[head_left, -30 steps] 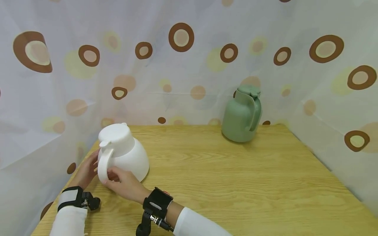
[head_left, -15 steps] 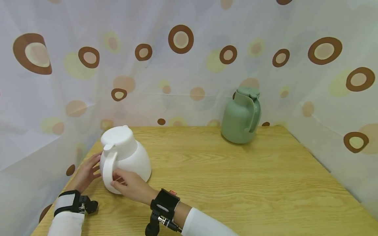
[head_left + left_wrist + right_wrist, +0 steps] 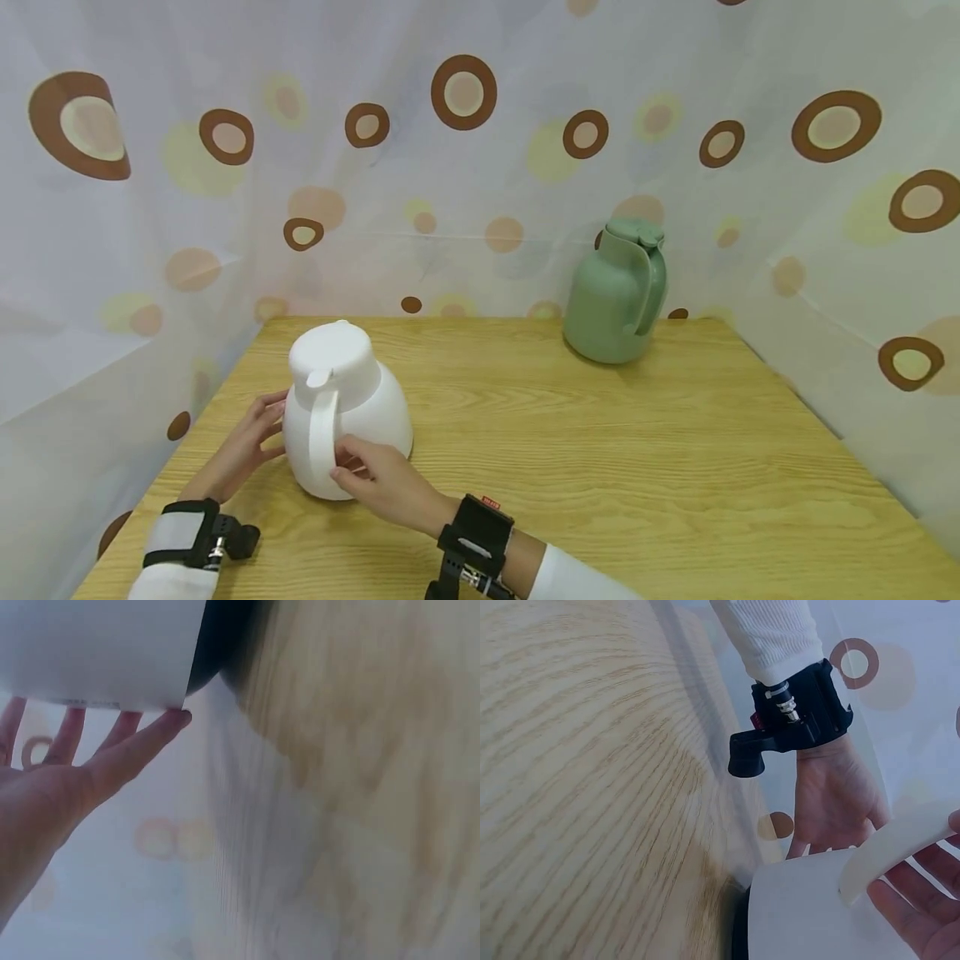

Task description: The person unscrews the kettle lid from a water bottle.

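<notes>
A white thermos jug [image 3: 375, 412] with a lid stands at the left of the wooden table, its handle [image 3: 322, 433] facing me. My right hand [image 3: 393, 483] holds this handle low down, fingers passing through the loop. In the right wrist view the handle [image 3: 889, 844] curves out between the fingers. My left hand [image 3: 243, 450] has its fingers spread and straight, their tips against the jug's left side. The left wrist view shows those fingertips along the white wall [image 3: 112, 652], beside the jug's dark base [image 3: 221, 637], close to the wood.
A green thermos jug [image 3: 611, 300] stands at the back right of the table [image 3: 570, 467], its handle turned right. A white curtain [image 3: 495, 183] with brown rings hangs behind and along both sides. Each wrist wears a black strap with a camera.
The white jug has moved right and slightly nearer across the table, and its handle has swung right to face me more. Both hands have travelled along with it. The green jug has stayed put.
</notes>
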Action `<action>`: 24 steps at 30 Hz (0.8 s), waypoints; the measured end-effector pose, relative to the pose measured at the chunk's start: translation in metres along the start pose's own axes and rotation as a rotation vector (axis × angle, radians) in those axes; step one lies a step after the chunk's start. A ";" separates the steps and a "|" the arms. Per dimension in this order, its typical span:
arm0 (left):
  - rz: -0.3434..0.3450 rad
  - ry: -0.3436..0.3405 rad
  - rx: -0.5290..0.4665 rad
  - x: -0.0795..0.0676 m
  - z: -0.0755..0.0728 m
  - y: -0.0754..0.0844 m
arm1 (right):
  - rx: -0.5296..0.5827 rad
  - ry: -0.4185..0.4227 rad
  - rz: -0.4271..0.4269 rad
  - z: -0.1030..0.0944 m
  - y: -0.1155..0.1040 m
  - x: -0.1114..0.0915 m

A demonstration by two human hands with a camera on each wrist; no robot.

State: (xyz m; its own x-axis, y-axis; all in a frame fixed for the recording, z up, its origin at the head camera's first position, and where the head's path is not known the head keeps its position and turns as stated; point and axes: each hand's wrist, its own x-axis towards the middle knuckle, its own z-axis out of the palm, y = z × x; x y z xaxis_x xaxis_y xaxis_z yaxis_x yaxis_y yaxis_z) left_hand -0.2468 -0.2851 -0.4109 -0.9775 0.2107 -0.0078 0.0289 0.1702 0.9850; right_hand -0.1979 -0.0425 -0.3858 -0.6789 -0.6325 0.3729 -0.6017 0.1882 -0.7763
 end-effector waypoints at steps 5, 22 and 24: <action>-0.001 -0.018 0.009 -0.001 0.022 0.006 | 0.041 0.019 0.040 -0.012 0.001 -0.019; 0.027 -0.087 0.000 0.000 0.098 0.017 | 0.110 0.109 0.056 -0.059 0.007 -0.092; 0.034 -0.084 0.000 0.000 0.104 0.018 | 0.110 0.110 0.053 -0.061 0.006 -0.096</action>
State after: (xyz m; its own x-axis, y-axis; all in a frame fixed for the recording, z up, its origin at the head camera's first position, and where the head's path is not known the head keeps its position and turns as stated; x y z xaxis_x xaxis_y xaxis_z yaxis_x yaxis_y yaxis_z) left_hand -0.2245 -0.1820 -0.4109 -0.9551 0.2960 0.0116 0.0619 0.1614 0.9849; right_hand -0.1623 0.0656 -0.3952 -0.7539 -0.5367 0.3789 -0.5184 0.1317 -0.8449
